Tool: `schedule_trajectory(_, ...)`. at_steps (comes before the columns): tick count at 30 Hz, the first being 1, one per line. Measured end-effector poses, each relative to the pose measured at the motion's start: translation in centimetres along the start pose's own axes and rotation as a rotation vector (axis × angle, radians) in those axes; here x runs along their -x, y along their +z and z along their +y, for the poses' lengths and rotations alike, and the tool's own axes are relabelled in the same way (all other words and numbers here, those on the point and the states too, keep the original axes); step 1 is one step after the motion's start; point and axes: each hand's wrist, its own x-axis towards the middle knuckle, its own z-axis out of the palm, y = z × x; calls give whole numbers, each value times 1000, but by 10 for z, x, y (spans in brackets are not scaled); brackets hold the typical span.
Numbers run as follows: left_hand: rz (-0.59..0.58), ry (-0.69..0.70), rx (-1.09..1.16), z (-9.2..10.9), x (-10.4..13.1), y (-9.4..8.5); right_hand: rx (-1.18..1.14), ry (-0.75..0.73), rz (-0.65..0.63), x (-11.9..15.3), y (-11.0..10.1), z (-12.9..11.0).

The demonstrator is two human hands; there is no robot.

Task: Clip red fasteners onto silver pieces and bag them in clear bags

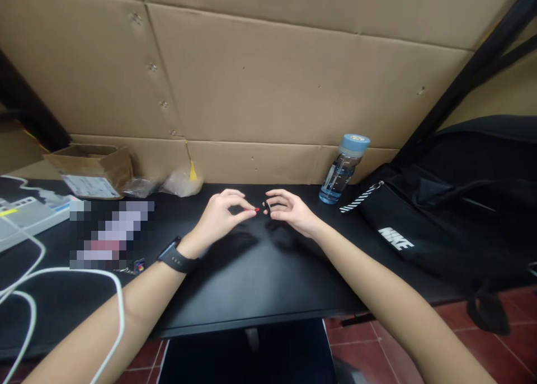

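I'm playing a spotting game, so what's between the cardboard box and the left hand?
In the head view, crumpled see-through plastic lies between the cardboard box and the left hand, towards the back of the desk.

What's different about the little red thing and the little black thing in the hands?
Colour: the red thing is bright red, while the black thing is dark.
Place: the red thing is in the left hand, and the black thing is in the right hand.
Both are small and sit at the fingertips, with a little gap between them. They're too tiny to tell exactly what they are.
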Motion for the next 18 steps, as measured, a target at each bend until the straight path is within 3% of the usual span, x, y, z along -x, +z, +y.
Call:
schedule_trajectory(5,-31,-38,-130,-7,16,11,-118,18,1,11,14,14)
schedule_trajectory(18,19,122,-278,15,22,14,-93,-6,53,32,37,-2)
